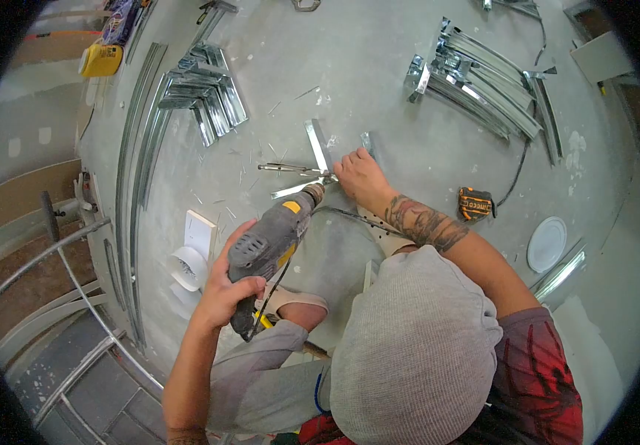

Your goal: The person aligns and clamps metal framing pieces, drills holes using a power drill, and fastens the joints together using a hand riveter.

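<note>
My left hand (223,291) is wrapped round the handle of a grey and yellow corded power drill (279,228). The drill's chuck (315,193) points up and right, close against a joint of thin metal pieces. My right hand (361,175) is closed at that joint, pressing on a metal channel piece (318,146); its fingertips are partly hidden. A silvery tool like locking pliers (283,168) reaches left from the joint. Another short metal strip (294,190) lies just below it. A grey knit cap (416,348) covers much of the lower view.
Cut metal channels (483,85) lie at upper right, bent ones (205,93) at upper left. Long metal tracks (136,163) run along the left. A white cup (188,267), an orange-black tape measure (475,204), a white lid (547,245) and a metal rail frame (86,285) surround me.
</note>
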`<state>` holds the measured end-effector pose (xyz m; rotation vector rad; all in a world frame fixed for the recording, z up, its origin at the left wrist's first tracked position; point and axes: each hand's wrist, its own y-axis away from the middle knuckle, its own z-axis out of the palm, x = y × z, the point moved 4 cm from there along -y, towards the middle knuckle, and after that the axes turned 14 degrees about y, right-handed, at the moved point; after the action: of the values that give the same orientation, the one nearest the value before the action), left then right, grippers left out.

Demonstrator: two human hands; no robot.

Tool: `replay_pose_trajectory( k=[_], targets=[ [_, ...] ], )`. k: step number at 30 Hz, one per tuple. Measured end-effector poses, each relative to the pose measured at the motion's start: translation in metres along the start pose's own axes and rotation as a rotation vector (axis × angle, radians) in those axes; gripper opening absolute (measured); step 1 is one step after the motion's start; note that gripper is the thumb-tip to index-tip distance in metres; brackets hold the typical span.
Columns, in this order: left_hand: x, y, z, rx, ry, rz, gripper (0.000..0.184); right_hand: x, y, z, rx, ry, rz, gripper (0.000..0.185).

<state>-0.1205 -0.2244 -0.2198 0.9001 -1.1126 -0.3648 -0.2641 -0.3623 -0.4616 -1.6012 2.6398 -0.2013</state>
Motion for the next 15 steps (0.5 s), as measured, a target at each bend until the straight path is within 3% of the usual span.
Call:
replay_pose_trajectory(
  k=[6, 9, 11, 15],
  targets=[
    [0.015, -0.001, 0.011, 0.087, -0.118, -0.026, 0.079, -0.001, -0.001, 0.000, -0.025, -0.004, -0.012, 0.007],
    [0.023, -0.007, 0.016, 0.068, -0.352, 0.130, 0.073, 0.001, 0.000, -0.003, -0.017, -0.009, -0.026, 0.007],
    [0.033, -0.008, 0.027, 0.066, -0.803, 0.345, 0.068, 0.003, -0.002, -0.005, -0.011, -0.020, -0.027, 0.006],
    [0.039, -0.007, 0.036, 0.119, -0.935, 0.245, 0.066, 0.005, -0.001, -0.006, -0.021, 0.002, -0.070, 0.004]
  ],
)
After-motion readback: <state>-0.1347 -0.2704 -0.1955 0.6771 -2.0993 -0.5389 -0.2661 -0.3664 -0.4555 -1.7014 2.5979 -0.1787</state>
